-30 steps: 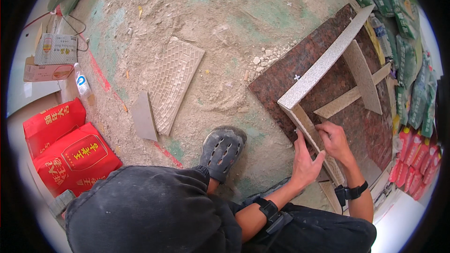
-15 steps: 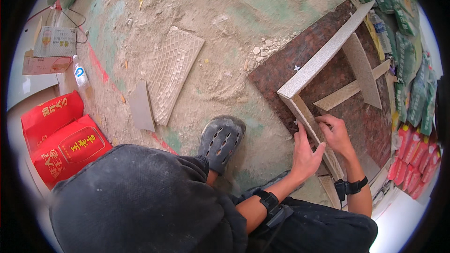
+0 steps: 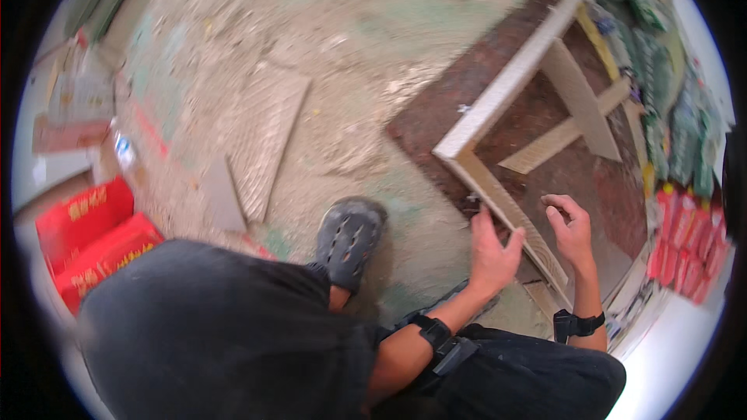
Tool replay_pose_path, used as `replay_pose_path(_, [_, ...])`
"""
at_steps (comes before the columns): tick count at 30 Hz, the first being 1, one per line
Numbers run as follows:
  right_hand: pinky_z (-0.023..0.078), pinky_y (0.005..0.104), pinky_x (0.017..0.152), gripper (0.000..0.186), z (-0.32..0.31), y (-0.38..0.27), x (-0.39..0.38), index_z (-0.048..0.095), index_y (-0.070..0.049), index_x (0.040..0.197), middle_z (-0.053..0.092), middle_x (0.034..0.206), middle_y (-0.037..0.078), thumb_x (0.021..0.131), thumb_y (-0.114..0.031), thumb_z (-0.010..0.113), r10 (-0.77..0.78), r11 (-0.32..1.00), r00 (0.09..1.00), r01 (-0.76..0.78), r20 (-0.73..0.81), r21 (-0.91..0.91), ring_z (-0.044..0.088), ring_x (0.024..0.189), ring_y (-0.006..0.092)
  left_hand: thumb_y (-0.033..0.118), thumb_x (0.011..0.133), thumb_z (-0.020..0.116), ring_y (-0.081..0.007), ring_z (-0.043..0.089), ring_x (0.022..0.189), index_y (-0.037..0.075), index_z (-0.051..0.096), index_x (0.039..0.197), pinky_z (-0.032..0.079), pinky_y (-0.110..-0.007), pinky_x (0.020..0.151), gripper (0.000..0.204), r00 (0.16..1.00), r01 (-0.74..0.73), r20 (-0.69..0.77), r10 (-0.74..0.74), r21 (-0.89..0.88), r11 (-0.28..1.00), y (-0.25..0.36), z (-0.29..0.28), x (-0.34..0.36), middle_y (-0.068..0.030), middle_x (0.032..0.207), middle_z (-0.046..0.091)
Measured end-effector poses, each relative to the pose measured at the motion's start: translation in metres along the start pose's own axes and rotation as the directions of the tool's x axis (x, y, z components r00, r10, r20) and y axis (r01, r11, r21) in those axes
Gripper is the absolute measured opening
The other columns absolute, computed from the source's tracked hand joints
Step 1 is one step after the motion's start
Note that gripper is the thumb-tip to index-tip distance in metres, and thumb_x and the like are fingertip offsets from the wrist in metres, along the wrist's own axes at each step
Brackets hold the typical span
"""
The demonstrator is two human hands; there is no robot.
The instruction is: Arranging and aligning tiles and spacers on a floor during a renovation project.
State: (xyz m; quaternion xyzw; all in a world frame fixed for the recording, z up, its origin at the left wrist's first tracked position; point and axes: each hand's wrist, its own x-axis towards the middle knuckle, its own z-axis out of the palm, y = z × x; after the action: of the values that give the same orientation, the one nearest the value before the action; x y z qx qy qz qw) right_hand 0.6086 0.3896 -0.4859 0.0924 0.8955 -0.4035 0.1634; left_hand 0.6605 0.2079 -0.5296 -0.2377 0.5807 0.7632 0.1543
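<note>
My left hand [image 3: 496, 253] grips the short tile strip [image 3: 486, 187] at its lower part, thumb along it. This strip meets a long pale strip [image 3: 513, 78] at a corner. My right hand [image 3: 569, 229] is just right of the short strip, off it, with fingers loosely bent and apart. Two more strips [image 3: 580, 97] [image 3: 529, 154] cross inside the corner. All lie on or over a reddish-brown slab [image 3: 428, 124]. A small white cross-shaped piece [image 3: 464, 108] sits beside the long strip; another [image 3: 472, 199] is near my left fingertips. The picture is blurred.
Dusty floor [image 3: 350, 78] spreads leftward, with a patterned tile [image 3: 268, 148], a grey offcut [image 3: 227, 198], red bags [image 3: 93, 241], cartons [image 3: 74, 109] and a bottle [image 3: 124, 152]. Green packets [image 3: 685, 132] and pink packets [image 3: 685, 241] line the right side. My shoe [image 3: 350, 233] is below the slab.
My right hand has come away from the short strip, moving right. My left hand stays on it. The whole view has shifted and blurred, with the slab appearing farther up and left.
</note>
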Motion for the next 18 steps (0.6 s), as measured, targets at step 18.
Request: replay_pose_path(18, [0.059,0.0325,0.057,0.051,0.038,0.118,-0.256,0.065,0.001,0.108,0.076,0.094,0.017,0.108,-0.049,0.058,0.865,0.169,0.484,-0.038,-0.129,0.985,0.076,0.074,0.022,0.011,0.105,0.061,-0.0265,0.065,0.116,0.003,0.049,0.139,0.055,-0.045,0.1,0.037,0.985,0.071,0.156,-0.078,0.047,0.996,-0.006,-0.006,0.006,-0.0107,0.128,0.061])
